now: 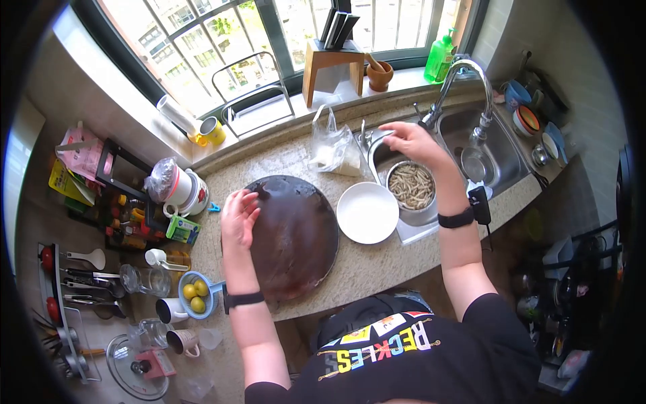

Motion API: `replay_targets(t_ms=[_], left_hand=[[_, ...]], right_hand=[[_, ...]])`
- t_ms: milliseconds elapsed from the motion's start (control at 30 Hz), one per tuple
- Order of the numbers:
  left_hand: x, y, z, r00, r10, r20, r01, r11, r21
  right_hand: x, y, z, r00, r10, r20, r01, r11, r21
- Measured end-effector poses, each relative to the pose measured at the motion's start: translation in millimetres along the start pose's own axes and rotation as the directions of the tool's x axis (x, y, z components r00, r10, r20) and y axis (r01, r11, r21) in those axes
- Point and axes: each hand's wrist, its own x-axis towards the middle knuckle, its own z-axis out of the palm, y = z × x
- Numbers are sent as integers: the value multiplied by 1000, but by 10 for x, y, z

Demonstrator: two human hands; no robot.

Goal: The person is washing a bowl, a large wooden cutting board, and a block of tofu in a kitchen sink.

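Note:
My left hand (240, 219) is over the left edge of a large, dark round board (296, 236) that looks wet. Its fingers are loosely curved and apart, with nothing in them. My right hand (412, 143) is above the near side of the left sink basin, its fingers extended to the left and holding nothing I can see. Below it, a metal bowl (412, 186) in the basin is full of slender grey-brown pieces whose kind I cannot make out. A white plate (367, 213) sits between board and sink. Behind it stands a clear plastic bag (336, 149) with something whitish inside.
A curved faucet (471, 67) rises over the sink, where a strainer (476, 163) rests in the right basin. A knife block (333, 67) and green bottle (440, 58) line the sill. Jars, mugs (183, 342) and a blue basket (214, 287) with yellow-green fruit crowd the left.

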Motion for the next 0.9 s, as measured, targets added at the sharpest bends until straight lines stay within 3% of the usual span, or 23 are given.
replay_targets(t_ms=[133,200,267,333,367,400,433,500,533,600,667,733,800,833,900], left_hand=[[457,-187,778,999,7,32,-11,990,144],[750,-381,1090,999,27,35,-35,961,276],[901,-539,1423,998,43,40,-53,954,294],[984,-686,1650,976,167,139,-211,881,424],[1130,-845,1647,951,271,147,-307,783,541],[1136,-912,1699,953,271,134,-299,781,549],[1134,-979,1770,942,322,97,-307,703,641],[1169,-1053,1849,911,403,86,-320,559,765],[1184,-1097,1861,893,441,93,-299,425,855],[1238,-1175,1901,825,563,51,-250,283,926],[1283,-1162,1828,844,536,27,-222,302,927],[1319,-1164,1679,867,499,14,-196,314,929],[1350,-1168,1525,767,638,71,-315,277,908],[1283,-1058,1500,820,571,29,-294,377,878],[1232,-943,1354,792,609,53,-334,359,872]], right_hand=[[326,9,20,994,-75,-81,58,979,-195],[423,36,97,995,-94,35,100,925,-366],[455,76,242,977,-117,179,199,799,-567],[549,107,331,950,23,312,208,698,-685],[595,169,372,946,-25,322,253,676,-692],[628,240,422,941,-72,331,295,653,-697],[658,319,479,937,-76,342,305,655,-691],[724,417,562,944,-228,239,331,662,-672],[759,441,570,941,-236,243,338,660,-670],[798,474,620,885,-428,181,418,563,-712],[854,511,673,886,-439,151,411,589,-696],[927,571,669,884,-440,159,399,533,-746],[926,618,619,877,-462,134,398,540,-742],[907,614,577,869,-478,124,415,570,-709],[852,544,435,864,-494,93,424,618,-662]])
